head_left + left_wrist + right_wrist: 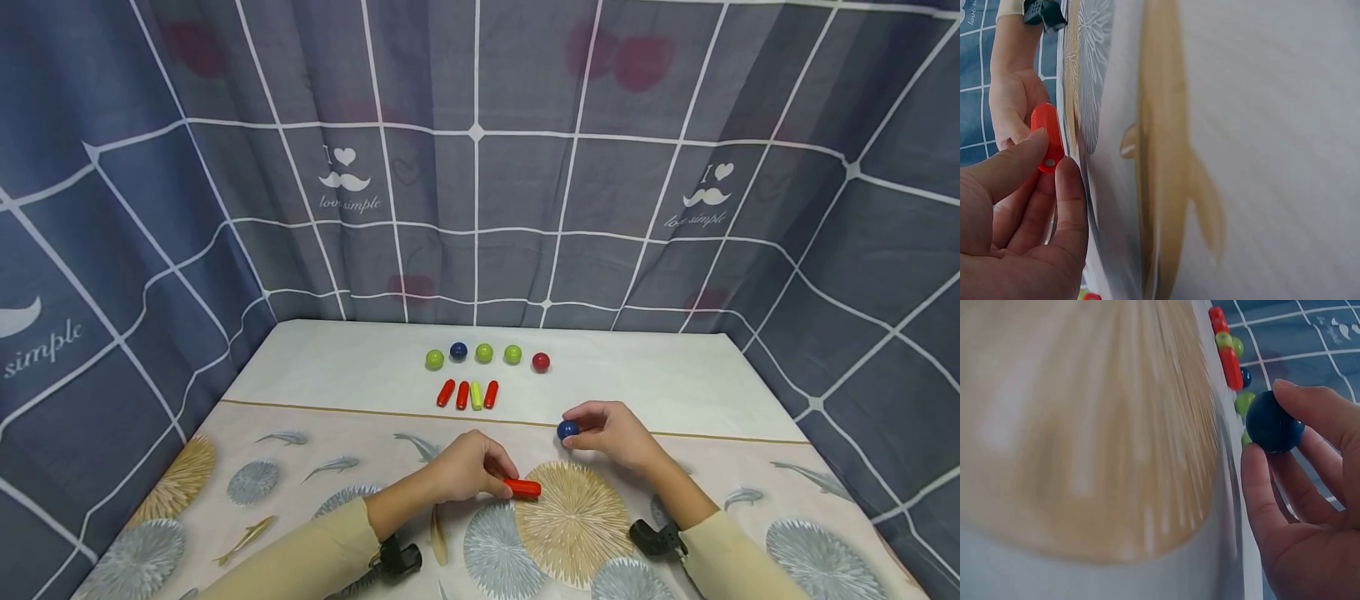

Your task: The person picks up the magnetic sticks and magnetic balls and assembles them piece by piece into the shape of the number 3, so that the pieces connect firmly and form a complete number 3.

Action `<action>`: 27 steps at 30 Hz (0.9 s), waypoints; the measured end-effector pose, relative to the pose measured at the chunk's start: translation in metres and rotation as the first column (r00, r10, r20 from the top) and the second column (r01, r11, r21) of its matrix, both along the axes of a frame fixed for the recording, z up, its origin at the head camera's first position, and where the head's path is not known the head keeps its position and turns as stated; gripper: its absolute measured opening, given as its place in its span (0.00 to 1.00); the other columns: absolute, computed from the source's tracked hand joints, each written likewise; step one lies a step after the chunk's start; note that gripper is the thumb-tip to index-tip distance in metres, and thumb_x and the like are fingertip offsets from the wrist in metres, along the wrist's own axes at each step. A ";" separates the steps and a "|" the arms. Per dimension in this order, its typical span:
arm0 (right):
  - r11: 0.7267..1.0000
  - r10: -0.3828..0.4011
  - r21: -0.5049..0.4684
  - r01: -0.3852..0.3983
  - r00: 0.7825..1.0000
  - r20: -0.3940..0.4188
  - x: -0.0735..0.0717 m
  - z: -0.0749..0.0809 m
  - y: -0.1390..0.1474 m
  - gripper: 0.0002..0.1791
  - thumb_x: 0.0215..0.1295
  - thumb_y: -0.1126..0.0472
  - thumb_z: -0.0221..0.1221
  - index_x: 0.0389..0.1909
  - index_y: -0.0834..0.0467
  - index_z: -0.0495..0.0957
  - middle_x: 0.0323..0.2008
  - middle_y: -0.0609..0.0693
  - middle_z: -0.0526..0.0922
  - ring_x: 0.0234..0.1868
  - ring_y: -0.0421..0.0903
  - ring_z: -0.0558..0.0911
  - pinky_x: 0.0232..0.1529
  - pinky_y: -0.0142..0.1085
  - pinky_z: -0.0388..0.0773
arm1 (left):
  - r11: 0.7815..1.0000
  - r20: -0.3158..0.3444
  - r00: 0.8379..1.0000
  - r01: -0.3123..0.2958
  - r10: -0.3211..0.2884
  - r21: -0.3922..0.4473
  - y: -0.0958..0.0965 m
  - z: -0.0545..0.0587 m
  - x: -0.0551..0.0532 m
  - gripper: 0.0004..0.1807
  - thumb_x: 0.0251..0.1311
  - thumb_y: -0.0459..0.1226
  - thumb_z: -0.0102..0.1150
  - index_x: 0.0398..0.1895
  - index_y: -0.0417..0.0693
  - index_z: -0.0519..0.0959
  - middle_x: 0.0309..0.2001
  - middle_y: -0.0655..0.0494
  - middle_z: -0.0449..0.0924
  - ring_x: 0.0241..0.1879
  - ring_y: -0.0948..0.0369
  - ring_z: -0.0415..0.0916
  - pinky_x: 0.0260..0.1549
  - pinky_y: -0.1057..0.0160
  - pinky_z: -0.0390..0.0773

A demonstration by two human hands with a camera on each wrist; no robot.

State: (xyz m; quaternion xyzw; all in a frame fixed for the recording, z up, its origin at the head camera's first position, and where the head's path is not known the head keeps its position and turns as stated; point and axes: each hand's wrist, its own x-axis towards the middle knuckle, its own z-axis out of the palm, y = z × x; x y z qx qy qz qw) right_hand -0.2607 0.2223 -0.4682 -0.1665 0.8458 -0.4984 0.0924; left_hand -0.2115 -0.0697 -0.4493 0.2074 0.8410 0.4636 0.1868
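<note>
My left hand (pixel 468 471) pinches a red cylinder bead (pixel 522 487) just above the tablecloth near the front middle; the left wrist view shows thumb and finger closed on the red cylinder bead (pixel 1047 136). To its right, my right hand (pixel 611 435) holds a dark blue ball (pixel 567 429) at its fingertips, and the right wrist view shows the dark blue ball (pixel 1272 422) between thumb and forefinger. Farther back lies a row of balls: green (pixel 434 359), blue (pixel 458 351), green (pixel 483 352), green (pixel 512 354), red (pixel 541 362). Below them sit several cylinders, red ones (pixel 446 392) and a yellow one (pixel 476 395).
The table (pixel 675 375) wears a pale cloth printed with fish and round fan shapes. A grey checked curtain (pixel 480 167) closes in the back and both sides. Black wrist straps (pixel 656 537) show on both forearms.
</note>
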 end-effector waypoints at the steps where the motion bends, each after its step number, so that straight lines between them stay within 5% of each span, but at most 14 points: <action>1: 1.000 0.008 -0.002 -0.008 1.000 0.006 0.003 0.000 0.000 0.23 0.57 0.59 0.75 0.52 0.62 0.84 0.44 0.57 0.89 0.44 0.44 0.86 0.43 0.30 0.84 | 1.000 0.000 1.000 -0.001 0.001 0.000 0.000 0.000 0.000 0.08 0.48 0.27 0.78 0.31 0.46 0.90 0.26 0.59 0.87 0.28 0.63 0.77 0.30 0.70 0.77; 27: 0.991 0.132 -0.040 -0.129 0.987 0.088 0.053 0.002 -0.002 0.21 0.54 0.61 0.76 0.48 0.65 0.85 0.46 0.60 0.86 0.40 0.42 0.85 0.42 0.28 0.84 | 1.000 -0.017 1.000 0.009 -0.009 -0.021 0.003 -0.002 -0.001 0.08 0.48 0.28 0.78 0.31 0.47 0.90 0.26 0.61 0.86 0.27 0.66 0.77 0.30 0.70 0.78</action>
